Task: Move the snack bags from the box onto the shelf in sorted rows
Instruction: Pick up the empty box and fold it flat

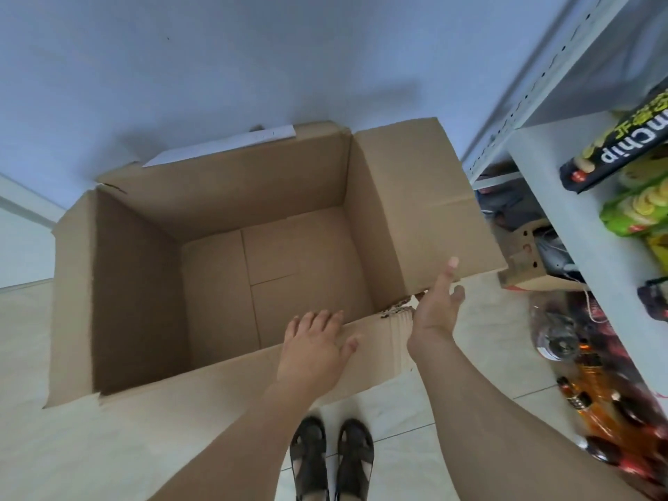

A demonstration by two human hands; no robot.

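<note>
We look down from head height at a large cardboard box [217,269] standing on a pale tiled floor [54,446] against a blue-grey wall [180,59]. All four flaps are folded outward, and we see only bare cardboard at the bottom; no bags show inside it.

Our left hand [314,350] lies palm down on the near flap, fingers straight and spread, its fingertips [325,316] reaching the fold at the box's inner edge. It grasps nothing. Our right hand [437,305] is held edge-on just beside the near right corner of the box, fingers relaxed and loosely extended, pointing toward the right-hand flap. It holds nothing, and we cannot tell whether it touches the cardboard.

To the right stands a white metal shelf [564,197]. On its board lie the snack bags: a black bag [614,153] with large pale lettering, and just beside it, nearer us, a green bag [636,207] printed with yellow slices. More packets sit at the frame's right edge, too cropped to make out.

Under the shelf, on the floor, are a small cardboard carton [531,262] and a blurred heap of red and orange packets [592,388]. Between our forearms at the bottom are two feet in dark sandals [330,461].
</note>
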